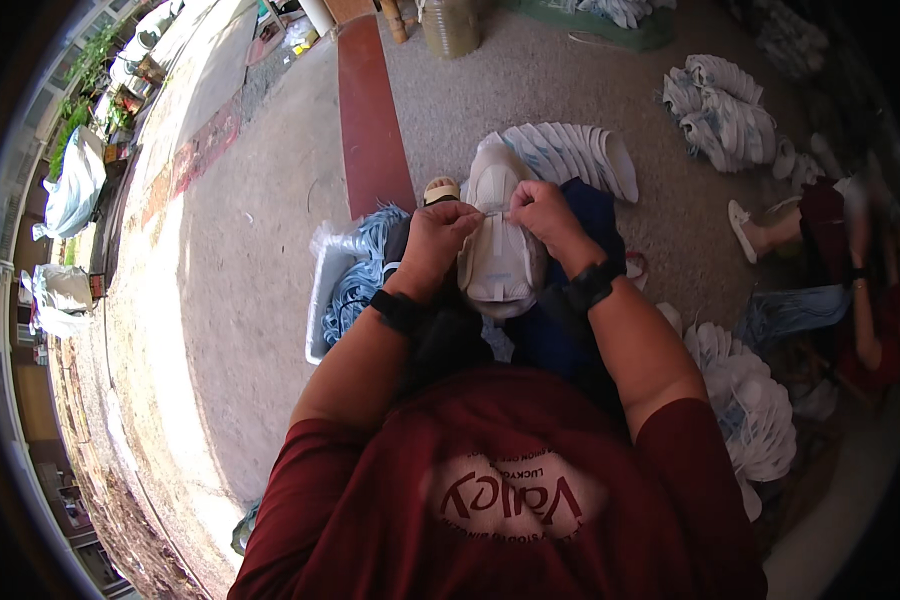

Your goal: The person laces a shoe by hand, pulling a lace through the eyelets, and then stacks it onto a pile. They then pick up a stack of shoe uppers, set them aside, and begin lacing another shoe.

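A whitish shoe upper [500, 262] rests over my lap, its rounded toe part [494, 180] pointing away from me. My left hand [438, 240] comes in from the left side, thumb and fingertips pinched at the middle of the upper. Opposite it, my right hand [550, 222] is also closed in a pinch at the same spot. The fingertips of both hands are a short gap apart. What they pinch is too small to make out. Just beyond the right hand, a row of nested white shoe uppers [570, 150] lies on the ground.
Left of my legs stands a white basket [320, 310] with light-blue laces [362, 275]. More white shoe uppers lie in piles [720, 115] at the far right and in another heap [755, 405] nearby. A co-worker [870, 290] sits at the right. A plastic container [450, 28] stands ahead.
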A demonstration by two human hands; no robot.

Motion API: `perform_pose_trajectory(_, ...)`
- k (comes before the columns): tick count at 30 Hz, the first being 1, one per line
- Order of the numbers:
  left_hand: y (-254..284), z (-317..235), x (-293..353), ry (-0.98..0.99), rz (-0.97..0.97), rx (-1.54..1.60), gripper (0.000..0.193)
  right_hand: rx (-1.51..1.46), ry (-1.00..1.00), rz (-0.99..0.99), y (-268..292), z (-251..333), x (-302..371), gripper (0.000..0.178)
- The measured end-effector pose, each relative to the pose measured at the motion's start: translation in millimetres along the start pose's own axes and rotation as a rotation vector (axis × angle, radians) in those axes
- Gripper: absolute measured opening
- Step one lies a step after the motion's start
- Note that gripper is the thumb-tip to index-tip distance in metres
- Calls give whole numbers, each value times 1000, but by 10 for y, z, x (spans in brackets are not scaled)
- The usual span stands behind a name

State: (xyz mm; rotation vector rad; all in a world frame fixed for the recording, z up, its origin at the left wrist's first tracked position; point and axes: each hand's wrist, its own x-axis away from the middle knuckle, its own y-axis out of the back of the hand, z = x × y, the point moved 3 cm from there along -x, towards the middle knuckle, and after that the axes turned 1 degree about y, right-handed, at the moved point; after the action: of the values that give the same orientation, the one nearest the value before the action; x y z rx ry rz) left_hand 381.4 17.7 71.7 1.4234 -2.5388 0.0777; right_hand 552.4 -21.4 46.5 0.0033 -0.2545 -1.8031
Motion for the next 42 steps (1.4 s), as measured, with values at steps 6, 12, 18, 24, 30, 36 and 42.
perform_pose_trajectory(6, 60, -42, -119, -235, -18, -493, 18, 81, -85, -40, -21, 49, -17, 16)
perform_pose_trajectory(12, 1, -179, -153, -321, 14, -702, 20, 100, -37, -60, -17, 30, -26, 16)
perform_pose_trajectory(18, -16, -168, -305, -279, 121, -865, 20, 89, -40, -63, -31, -11, -48, 15)
perform_pose_trajectory(24, -66, -116, -183, -304, 160, -513, 19, 145, 42, -87, 6, -122, -67, 7)
perform_pose_trajectory(30, -28, -75, -152, -250, 29, -486, 10, 178, 246, -86, 15, 67, 345, 15)
perform_pose_trajectory(36, -126, -20, -256, -548, 53, -600, 13, 178, 442, -146, -65, 94, 331, 15)
perform_pose_trajectory(42, -97, -30, -282, -275, 82, -459, 15, 590, 344, -163, -113, 134, 226, 8)
